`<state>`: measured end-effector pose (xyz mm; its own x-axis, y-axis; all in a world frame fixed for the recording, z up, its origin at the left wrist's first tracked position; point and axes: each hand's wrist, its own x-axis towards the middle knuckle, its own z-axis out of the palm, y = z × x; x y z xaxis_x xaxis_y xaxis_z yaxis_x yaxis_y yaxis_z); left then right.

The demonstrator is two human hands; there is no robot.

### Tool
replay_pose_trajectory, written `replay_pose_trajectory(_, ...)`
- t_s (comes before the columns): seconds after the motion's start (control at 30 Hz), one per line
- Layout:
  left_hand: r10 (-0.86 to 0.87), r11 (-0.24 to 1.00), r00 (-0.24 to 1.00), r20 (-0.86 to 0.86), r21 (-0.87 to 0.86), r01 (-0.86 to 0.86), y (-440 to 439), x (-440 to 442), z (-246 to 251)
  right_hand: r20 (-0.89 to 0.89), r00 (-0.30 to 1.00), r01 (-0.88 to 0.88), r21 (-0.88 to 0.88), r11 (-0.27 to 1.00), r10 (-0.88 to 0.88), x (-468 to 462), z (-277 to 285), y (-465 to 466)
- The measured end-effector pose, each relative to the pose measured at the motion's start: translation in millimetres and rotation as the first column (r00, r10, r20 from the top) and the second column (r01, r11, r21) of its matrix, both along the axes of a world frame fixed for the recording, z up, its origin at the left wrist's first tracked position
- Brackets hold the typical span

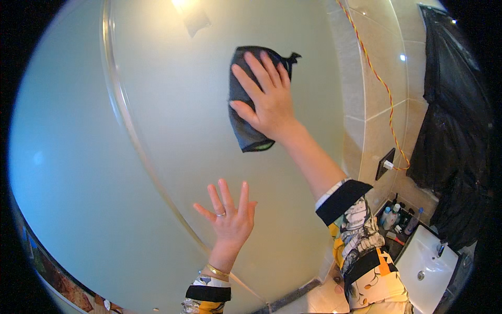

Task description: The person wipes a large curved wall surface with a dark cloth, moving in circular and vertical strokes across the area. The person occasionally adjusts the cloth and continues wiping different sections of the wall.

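My right hand (270, 96) lies flat, fingers spread, on a dark grey cleaning cloth (240, 129) with black edging. It presses the cloth against a large frosted glass panel (188, 129). A short black tab sticks out at the cloth's upper right, and a bit of green shows at its lower edge. Lower down, my left hand (233, 219) has its fingers apart and holds nothing. It is at the glass below the cloth; whether the palm touches cannot be told. A ring and a gold bracelet are on that hand and wrist.
A clear seam strip (129, 125) runs down the glass. On the right, a twisted red-yellow cord (378, 76) hangs to a plug in a wall socket (384, 164). Black plastic sheeting (451, 117) hangs above a white washbasin (411, 271). Several bottles (392, 216) stand beside the basin.
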<state>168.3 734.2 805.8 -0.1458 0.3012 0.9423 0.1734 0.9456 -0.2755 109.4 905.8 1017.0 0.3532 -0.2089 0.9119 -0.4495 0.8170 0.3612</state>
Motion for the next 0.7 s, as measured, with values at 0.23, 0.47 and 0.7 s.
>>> replay_pose_trajectory(0.23, 0.044, 0.999, 0.999, -0.011, -0.019, -0.044, 6.2, -9.3, -0.4, 0.224, 0.974, 0.031, -0.072, 0.997, -0.014, -13.5, -86.4, 40.5)
replay_pose_trajectory(0.47, 0.052, 0.999, 0.999, 0.016, -0.01, -0.052, 25.1, -21.0, 0.3, 0.324, 0.944, -0.011, -0.136, 0.991, 0.055, -34.2, -209.4, 71.9)
replay_pose_trajectory(0.7, 0.022, 0.981, 0.999, -0.045, -0.19, -0.03, 22.0, -33.4, -6.2, 0.325, 0.944, -0.042, -0.032, 0.999, 0.05, -29.9, -265.9, 65.1)
